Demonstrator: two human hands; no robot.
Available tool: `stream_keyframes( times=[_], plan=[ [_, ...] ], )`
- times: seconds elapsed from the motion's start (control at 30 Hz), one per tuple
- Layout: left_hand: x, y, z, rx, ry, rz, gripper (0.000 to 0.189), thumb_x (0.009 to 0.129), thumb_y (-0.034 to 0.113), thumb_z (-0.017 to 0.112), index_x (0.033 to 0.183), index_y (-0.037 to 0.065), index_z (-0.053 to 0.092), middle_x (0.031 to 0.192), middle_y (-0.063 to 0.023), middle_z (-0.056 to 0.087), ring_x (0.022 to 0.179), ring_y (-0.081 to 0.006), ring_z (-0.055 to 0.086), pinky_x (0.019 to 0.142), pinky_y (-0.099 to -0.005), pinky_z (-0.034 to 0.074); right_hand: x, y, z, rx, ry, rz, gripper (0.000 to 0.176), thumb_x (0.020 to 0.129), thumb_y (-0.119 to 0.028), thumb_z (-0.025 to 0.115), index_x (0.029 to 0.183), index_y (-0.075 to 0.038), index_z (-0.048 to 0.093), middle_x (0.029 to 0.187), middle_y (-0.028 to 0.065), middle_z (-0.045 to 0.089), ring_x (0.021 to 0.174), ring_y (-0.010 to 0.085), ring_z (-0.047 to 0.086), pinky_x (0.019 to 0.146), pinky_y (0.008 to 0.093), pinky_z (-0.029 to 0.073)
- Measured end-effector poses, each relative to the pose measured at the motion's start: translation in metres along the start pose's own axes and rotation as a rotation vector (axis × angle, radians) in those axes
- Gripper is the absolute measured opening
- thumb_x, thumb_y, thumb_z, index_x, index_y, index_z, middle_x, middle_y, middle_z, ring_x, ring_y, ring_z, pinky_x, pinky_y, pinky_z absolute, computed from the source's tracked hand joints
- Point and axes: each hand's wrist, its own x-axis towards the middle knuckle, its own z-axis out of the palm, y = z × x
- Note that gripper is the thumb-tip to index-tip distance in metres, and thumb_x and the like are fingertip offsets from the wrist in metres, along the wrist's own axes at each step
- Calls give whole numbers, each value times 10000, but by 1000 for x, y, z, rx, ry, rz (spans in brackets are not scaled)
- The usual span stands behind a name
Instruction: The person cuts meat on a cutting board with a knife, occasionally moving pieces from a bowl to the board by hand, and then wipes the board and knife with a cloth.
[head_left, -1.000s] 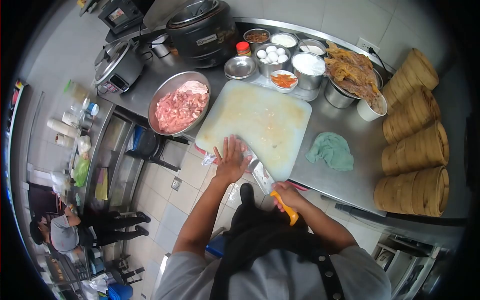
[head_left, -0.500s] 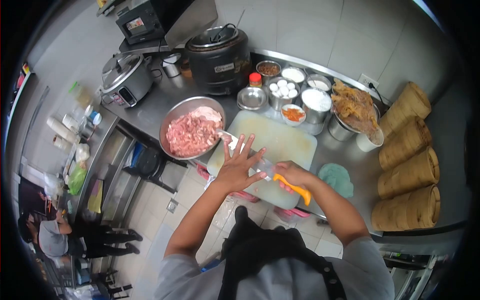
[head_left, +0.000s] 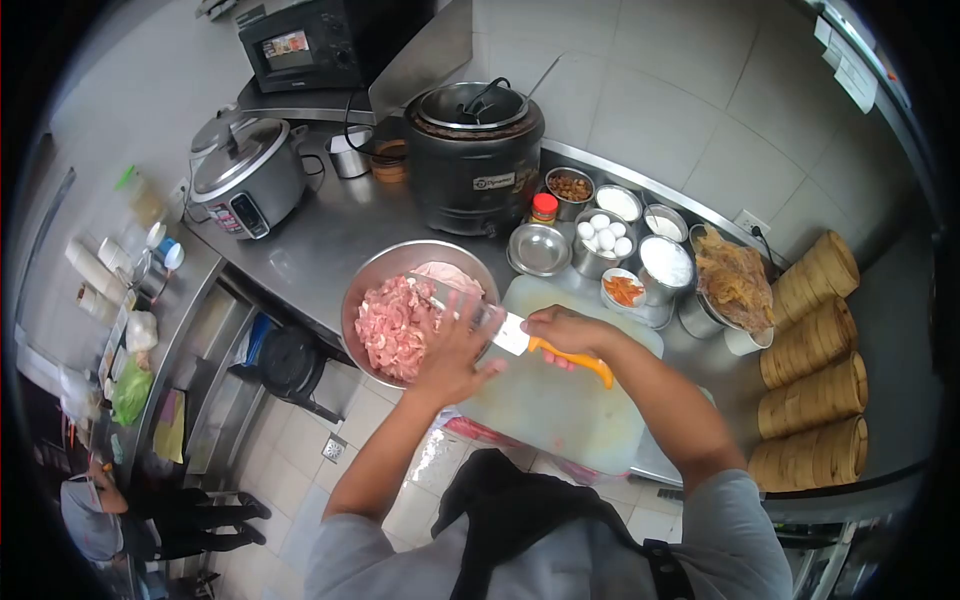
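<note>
In my right hand (head_left: pixel 568 335) is a knife (head_left: pixel 510 336) with an orange handle and a broad pale blade, its tip end reaching over the meat. My left hand (head_left: pixel 455 358) is flat with fingers spread, slightly blurred, and overlaps the blade at the bowl's right side. The metal bowl (head_left: pixel 352 325) holds a heap of pink cut raw meat (head_left: pixel 390 325). A white cutting board (head_left: pixel 570 410) lies to the right of the bowl, below my right forearm. Part of the blade is hidden behind my left fingers.
Behind the board stand a cup of white eggs (head_left: pixel 604 236), a bowl of orange pieces (head_left: pixel 623 290) and a pot of browned meat (head_left: pixel 733 280). Bamboo steamers (head_left: pixel 808 400) line the right. A black soup warmer (head_left: pixel 470 185) and rice cooker (head_left: pixel 245 185) stand behind. Another person (head_left: pixel 95 515) is at far left.
Both hands and the knife have shifted from above the cutting board toward the bowl, and the blade now lies over the meat. The camera view has moved, too.
</note>
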Motion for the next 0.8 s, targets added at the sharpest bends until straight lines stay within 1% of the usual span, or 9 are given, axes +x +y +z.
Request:
stream_keyframes(
  times=[0.17, 0.37, 0.43, 0.47, 0.5, 0.57, 0.6, 0.67, 0.8],
  plan=[
    [4, -8, 2, -35, -64, -7, 797, 911, 682, 512, 1569, 264, 346, 1667, -161, 159, 1544, -399, 80, 1125, -749, 3, 16, -11, 9, -23, 4, 31, 428, 1035, -437, 450, 1113, -44, 599, 711, 70, 585, 528, 151, 572, 479, 326, 492],
    [-16, -78, 21, 41, 61, -297, 771, 954, 569, 525, 1570, 147, 332, 1663, -180, 153, 1541, -410, 65, 1155, -706, -1, -6, 9, 3, -152, 31, 15, 429, 1032, -428, 452, 1031, -28, 607, 708, 84, 613, 526, 167, 582, 498, 323, 483],
    [-21, -105, 28, 101, 122, -459, 716, 955, 509, 533, 1520, 84, 416, 1654, -204, 160, 1543, -403, 48, 1173, -678, 21, -42, 10, -4, -181, 68, 105, 417, 1035, -430, 469, 994, -43, 620, 689, 60, 606, 532, 138, 574, 518, 291, 488],
    [-14, -100, 8, 142, 93, -482, 668, 932, 449, 586, 1449, 34, 504, 1637, -226, 191, 1517, -422, 170, 1193, -631, 115, -56, 13, -3, -175, 113, 105, 410, 1029, -422, 474, 968, -41, 613, 672, 58, 605, 522, 139, 569, 509, 295, 472],
    [-6, -112, 5, 140, 91, -483, 668, 932, 449, 586, 1449, 34, 504, 1637, -226, 191, 1517, -422, 170, 1193, -631, 115, -68, 18, -1, -168, 158, 105, 404, 1023, -415, 479, 943, -40, 607, 656, 56, 603, 512, 140, 563, 500, 298, 456],
    [8, -142, 1, -90, -43, -406, 614, 911, 387, 633, 1386, 6, 565, 1627, -244, 211, 1452, -431, 339, 1169, -570, 273, -86, 35, 7, -123, 230, 129, 397, 1020, -408, 490, 920, -42, 607, 647, 53, 599, 511, 136, 562, 498, 293, 453],
    [25, -152, 3, -95, -45, -408, 614, 911, 387, 633, 1386, 6, 565, 1627, -244, 211, 1452, -431, 339, 1169, -570, 273, -93, 44, 13, -80, 306, 147, 391, 1017, -401, 501, 897, -44, 607, 638, 49, 594, 511, 132, 561, 496, 289, 450],
    [59, -168, 6, -199, -419, -452, 785, 817, 415, 737, 1464, 51, 482, 1616, -235, 248, 1361, -427, 476, 1102, -551, 396, -100, 66, 27, -21, 376, 184, 393, 1012, -402, 511, 886, -42, 605, 631, 48, 591, 508, 133, 562, 495, 290, 449],
    [100, -142, 27, -33, -420, -423, 1005, 687, 443, 828, 1528, 118, 383, 1559, -228, 348, 1333, -413, 507, 1062, -464, 466, -110, 100, 53, 76, 484, 218, 420, 1002, -421, 529, 873, -29, 610, 616, 52, 588, 490, 137, 557, 492, 300, 446]
  ],
)
